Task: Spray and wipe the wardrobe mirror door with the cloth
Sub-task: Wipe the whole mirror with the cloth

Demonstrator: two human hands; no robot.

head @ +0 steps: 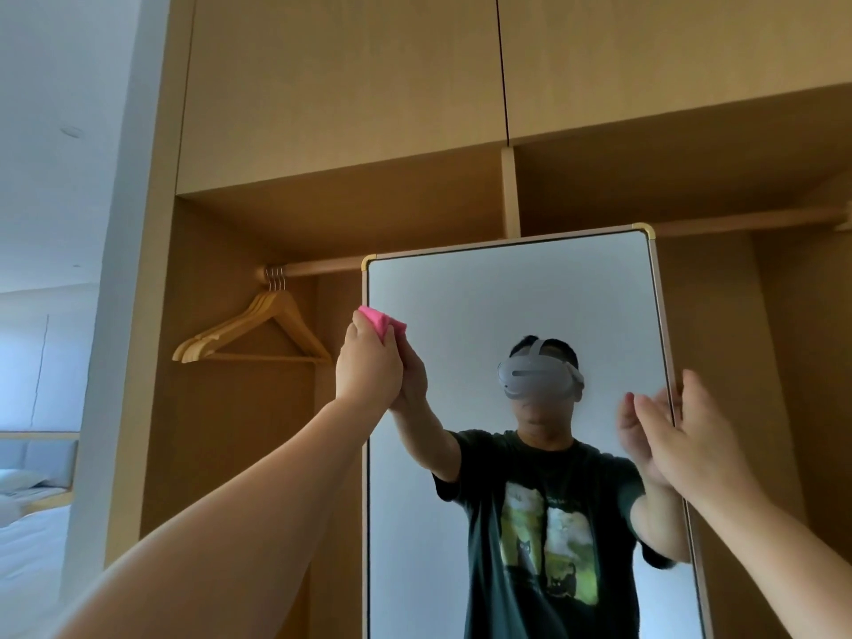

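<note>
While the pink cloth [382,326] is being gripped in the left hand [366,362] and pressed to the mirror door's [507,306] upper left edge, the right edge is being steadied by the right hand [691,435], its fingers straight. No spray bottle is being shown; most glass probably remains unwiped.

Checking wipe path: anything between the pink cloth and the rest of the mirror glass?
Nothing visible. The left hand presses the pink cloth at the mirror near its left edge. The right hand holds the right frame edge, its fingers overlapping the glass there.
</note>
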